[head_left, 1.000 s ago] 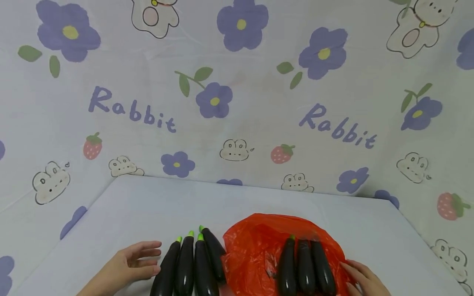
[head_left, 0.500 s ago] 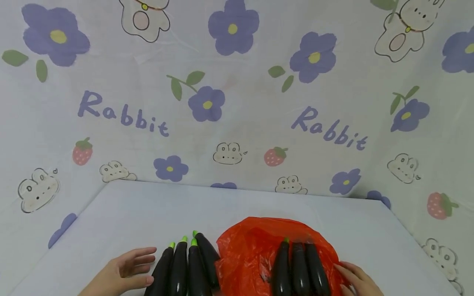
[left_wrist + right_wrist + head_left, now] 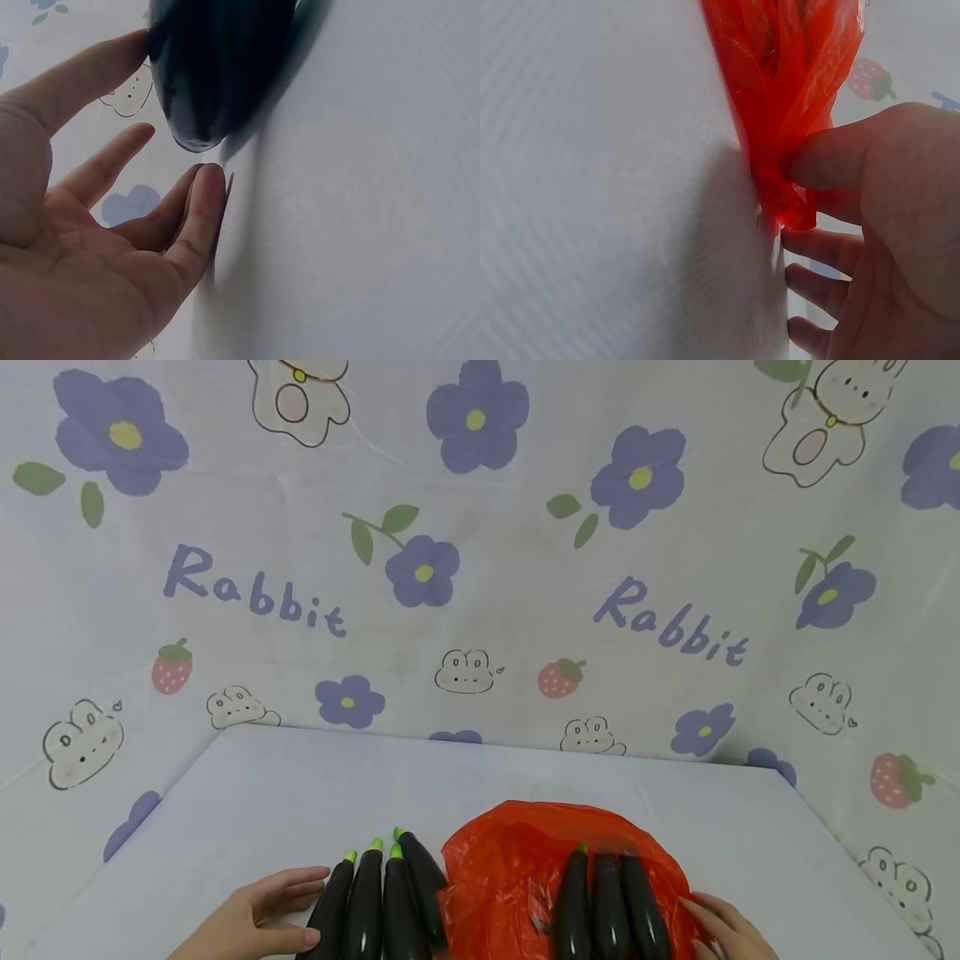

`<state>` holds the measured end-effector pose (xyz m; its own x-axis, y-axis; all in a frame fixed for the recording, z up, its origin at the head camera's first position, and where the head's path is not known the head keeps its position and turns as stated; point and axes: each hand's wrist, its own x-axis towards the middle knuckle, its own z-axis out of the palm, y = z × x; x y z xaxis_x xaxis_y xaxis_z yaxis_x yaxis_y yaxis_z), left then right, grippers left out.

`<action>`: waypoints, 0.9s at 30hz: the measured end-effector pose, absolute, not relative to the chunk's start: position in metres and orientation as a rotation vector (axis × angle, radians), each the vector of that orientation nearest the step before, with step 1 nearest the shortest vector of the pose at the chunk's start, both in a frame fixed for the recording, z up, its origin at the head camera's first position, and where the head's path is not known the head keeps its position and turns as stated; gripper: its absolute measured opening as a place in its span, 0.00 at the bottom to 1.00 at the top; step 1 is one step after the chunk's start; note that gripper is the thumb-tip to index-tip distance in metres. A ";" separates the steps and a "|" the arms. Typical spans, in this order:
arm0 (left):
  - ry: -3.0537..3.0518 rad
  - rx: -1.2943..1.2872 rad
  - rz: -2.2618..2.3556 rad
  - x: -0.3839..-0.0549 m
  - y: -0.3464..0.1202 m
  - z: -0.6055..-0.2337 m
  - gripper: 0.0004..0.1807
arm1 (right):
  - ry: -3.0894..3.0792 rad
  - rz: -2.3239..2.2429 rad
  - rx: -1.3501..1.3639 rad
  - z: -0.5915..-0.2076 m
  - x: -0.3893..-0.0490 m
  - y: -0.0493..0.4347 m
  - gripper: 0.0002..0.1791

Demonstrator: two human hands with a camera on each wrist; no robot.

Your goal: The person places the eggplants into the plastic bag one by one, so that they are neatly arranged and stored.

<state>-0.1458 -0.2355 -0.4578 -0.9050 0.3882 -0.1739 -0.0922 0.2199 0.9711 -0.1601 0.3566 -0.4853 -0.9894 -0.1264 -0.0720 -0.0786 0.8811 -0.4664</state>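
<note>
Several dark, glossy eggplants with bright green stem ends lie side by side at the front of the table. My left hand is beside the leftmost eggplant. In the left wrist view its thumb touches the rounded end of an eggplant, while the other fingers are apart from it and loosely bent. To the right is a crumpled red plastic bag with three more eggplants on or inside it. My right hand pinches the bag's right edge between thumb and index finger, as the right wrist view shows.
The white table reaches back to a hanging cloth printed with flowers, rabbits and strawberries. Lower ends of the eggplants are cut off by the head view's bottom edge.
My left hand has moved slightly right, against the leftmost eggplant. The head view has shifted a little. My right hand stays at the bag's edge, and the eggplants lie as before.
</note>
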 end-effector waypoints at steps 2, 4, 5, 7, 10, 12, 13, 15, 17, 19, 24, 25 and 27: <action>2.116 0.306 1.724 -0.147 -0.235 -0.458 0.34 | 2.949 -0.723 -0.169 -0.485 -0.159 0.357 0.25; 2.114 0.326 1.718 -0.148 -0.235 -0.458 0.34 | 2.951 -0.729 -0.162 -0.485 -0.158 0.357 0.25; 2.115 0.328 1.714 -0.148 -0.235 -0.458 0.34 | 2.947 -0.736 -0.152 -0.484 -0.158 0.356 0.26; 2.114 0.332 1.708 -0.148 -0.236 -0.459 0.34 | 2.934 -0.748 -0.129 -0.483 -0.157 0.355 0.27; 2.114 0.332 1.693 -0.148 -0.236 -0.460 0.33 | 2.918 -0.772 -0.103 -0.482 -0.156 0.355 0.28; 2.109 0.329 1.683 -0.148 -0.235 -0.461 0.32 | 2.913 -0.768 -0.109 -0.481 -0.156 0.355 0.28; 2.105 0.326 1.680 -0.148 -0.235 -0.461 0.31 | 2.913 -0.766 -0.114 -0.481 -0.156 0.354 0.28; 2.095 0.321 1.679 -0.148 -0.234 -0.462 0.31 | 2.914 -0.753 -0.122 -0.480 -0.156 0.355 0.27; 2.081 0.332 1.681 -0.147 -0.233 -0.462 0.31 | 2.918 -0.744 -0.127 -0.480 -0.156 0.355 0.27; 2.074 0.356 1.681 -0.147 -0.234 -0.462 0.31 | 2.922 -0.741 -0.126 -0.481 -0.156 0.355 0.27; 2.093 0.410 1.647 -0.146 -0.234 -0.461 0.32 | 2.924 -0.741 -0.130 -0.481 -0.156 0.353 0.26; 2.093 0.415 1.644 -0.146 -0.234 -0.461 0.32 | 2.932 -0.743 -0.144 -0.481 -0.156 0.353 0.26; 2.089 0.421 1.642 -0.146 -0.234 -0.461 0.32 | 2.941 -0.751 -0.161 -0.480 -0.155 0.353 0.26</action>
<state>-0.1460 -0.2336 -0.4611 -0.8534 0.4971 -0.1571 -0.0353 0.2456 0.9687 -0.1552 0.3531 -0.4799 -0.9893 -0.1270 -0.0722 -0.0769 0.8728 -0.4820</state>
